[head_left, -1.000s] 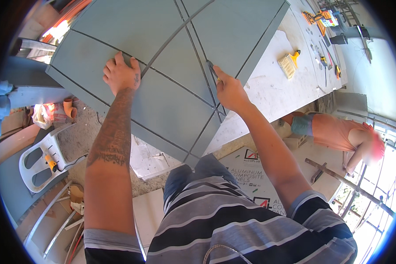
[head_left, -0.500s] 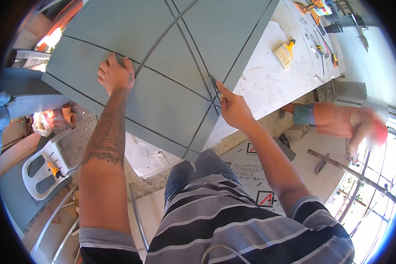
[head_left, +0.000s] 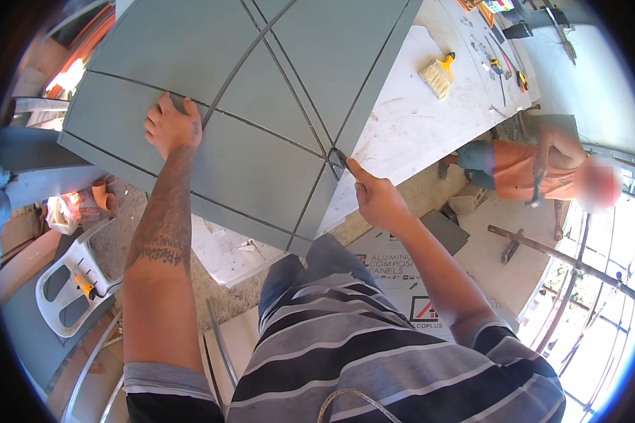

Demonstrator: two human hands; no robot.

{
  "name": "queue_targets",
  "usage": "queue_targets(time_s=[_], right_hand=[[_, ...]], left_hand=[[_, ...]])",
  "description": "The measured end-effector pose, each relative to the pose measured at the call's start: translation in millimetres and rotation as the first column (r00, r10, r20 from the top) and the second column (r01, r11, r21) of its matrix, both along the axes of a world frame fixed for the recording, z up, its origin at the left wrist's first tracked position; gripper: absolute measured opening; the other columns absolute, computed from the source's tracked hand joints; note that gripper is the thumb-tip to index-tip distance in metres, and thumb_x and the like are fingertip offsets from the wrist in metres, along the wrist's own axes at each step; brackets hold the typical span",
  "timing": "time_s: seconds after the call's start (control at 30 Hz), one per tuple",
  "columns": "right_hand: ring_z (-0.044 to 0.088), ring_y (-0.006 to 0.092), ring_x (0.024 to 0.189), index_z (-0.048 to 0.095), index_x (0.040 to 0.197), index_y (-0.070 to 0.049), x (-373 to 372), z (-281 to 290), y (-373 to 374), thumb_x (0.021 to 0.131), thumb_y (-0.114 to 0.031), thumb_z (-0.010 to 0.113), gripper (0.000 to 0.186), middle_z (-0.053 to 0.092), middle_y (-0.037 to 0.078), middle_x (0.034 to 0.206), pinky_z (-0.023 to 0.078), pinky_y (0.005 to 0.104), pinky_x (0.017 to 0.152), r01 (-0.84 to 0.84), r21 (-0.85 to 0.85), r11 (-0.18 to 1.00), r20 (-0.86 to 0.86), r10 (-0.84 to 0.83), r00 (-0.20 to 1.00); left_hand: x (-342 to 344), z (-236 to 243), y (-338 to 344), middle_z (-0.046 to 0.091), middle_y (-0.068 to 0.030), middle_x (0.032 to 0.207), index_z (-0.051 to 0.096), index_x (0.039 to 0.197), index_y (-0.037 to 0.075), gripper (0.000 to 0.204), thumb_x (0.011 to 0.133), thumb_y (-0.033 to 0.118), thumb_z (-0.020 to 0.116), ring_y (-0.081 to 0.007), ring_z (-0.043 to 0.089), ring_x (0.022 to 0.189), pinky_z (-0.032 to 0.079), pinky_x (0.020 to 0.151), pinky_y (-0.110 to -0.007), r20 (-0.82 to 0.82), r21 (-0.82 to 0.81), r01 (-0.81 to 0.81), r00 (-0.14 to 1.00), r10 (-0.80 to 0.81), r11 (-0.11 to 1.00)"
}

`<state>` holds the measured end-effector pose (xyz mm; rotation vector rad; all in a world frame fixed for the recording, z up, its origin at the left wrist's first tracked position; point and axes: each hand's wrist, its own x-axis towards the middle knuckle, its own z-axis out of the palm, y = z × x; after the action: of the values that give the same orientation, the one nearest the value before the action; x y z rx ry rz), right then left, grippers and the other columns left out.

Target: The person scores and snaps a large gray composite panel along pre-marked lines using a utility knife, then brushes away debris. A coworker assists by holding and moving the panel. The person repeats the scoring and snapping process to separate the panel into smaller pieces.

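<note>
We have the grey-green grooved panel (head_left: pixel 261 92) lying flat on the white workbench (head_left: pixel 409 120). Our right hand (head_left: pixel 375 201) is pinched shut on a small blade tool (head_left: pixel 339 161) at a groove crossing near the panel's edge; our left hand (head_left: pixel 171 127) presses flat, open. We seem mid-scoring; next calls for steady pull along the groove.

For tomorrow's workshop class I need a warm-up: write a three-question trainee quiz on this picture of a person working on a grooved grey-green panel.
1. True or false: the left hand lies flat on the grey-green panel.
2. What does the right hand hold? A) a small blade-like tool B) a hammer C) a tape measure
3. Fill in: the yellow-handled brush lies on the ____ table beside the panel.

Key: 1 true. 2 A; its tip sits where grooves meet, near the panel's edge. 3 white.
</note>
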<state>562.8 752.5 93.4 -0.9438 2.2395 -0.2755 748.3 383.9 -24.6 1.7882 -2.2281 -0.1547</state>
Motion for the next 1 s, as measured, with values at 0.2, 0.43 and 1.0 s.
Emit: queue_targets(time_s=[0.2,0.43,1.0], right_hand=[[0.069,0.0459,0.076,0.042,0.16,-0.02,3,1,2,0.101,-0.012,0.052,0.061,0.068,0.026,0.077,0.054,0.0555,0.075,-0.031,-0.008,0.999,-0.034,0.03,0.999],[0.068,0.047,0.078,0.038,0.162,-0.02,5,-3,4,0.1,-0.012,0.052,0.063,0.068,0.028,0.079,0.054,0.0565,0.077,-0.056,-0.004,0.998,-0.039,0.056,0.998],[0.068,0.0439,0.077,0.038,0.163,-0.023,18,-18,46,0.098,-0.01,0.055,0.068,0.068,0.024,0.082,0.053,0.0557,0.074,-0.041,-0.001,0.999,-0.066,0.041,0.997]], left_hand=[[0,3,-3,0.05,-0.0162,0.149,0.048,0.151,0.017,0.062,0.1,0.051,0.054,-0.0358,0.043,0.139,0.034,0.114,-0.053,0.034,0.038,-0.011,0.999,0.01,0.999],[1,1,-1,0.049,-0.0163,0.146,0.048,0.15,0.016,0.06,0.1,0.048,0.055,-0.0348,0.043,0.137,0.033,0.114,-0.051,0.008,0.012,-0.01,1.0,0.01,1.0],[0,-1,0,0.051,-0.0171,0.144,0.049,0.149,0.016,0.059,0.1,0.048,0.056,-0.0361,0.044,0.136,0.035,0.112,-0.053,0.038,-0.001,-0.006,0.999,0.006,1.0]])
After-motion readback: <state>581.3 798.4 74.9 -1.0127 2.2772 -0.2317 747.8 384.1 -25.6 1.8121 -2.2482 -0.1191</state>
